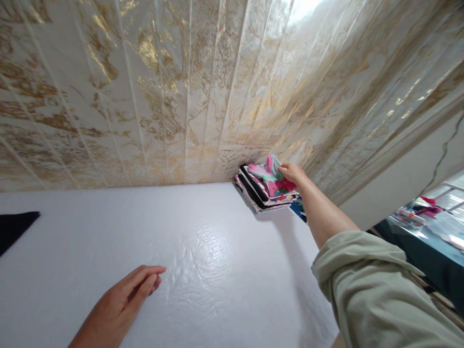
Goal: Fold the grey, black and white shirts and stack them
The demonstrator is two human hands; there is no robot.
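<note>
A stack of folded clothes (255,191) rests at the far right of the white table, against the patterned curtain. On its top lies a grey and pink garment (270,175), and the fingers of my right hand (293,174) pinch its right edge. My left hand (128,302) is over the white surface at the lower left, its fingers curled together with the thumb against them and nothing visible in them.
The white table (163,232) ends at a gold-patterned curtain (163,96). Black fabric (16,229) lies at the left edge. Blue fabric (298,210) shows beside the stack. At the right stands a teal-covered surface (431,246) with assorted items.
</note>
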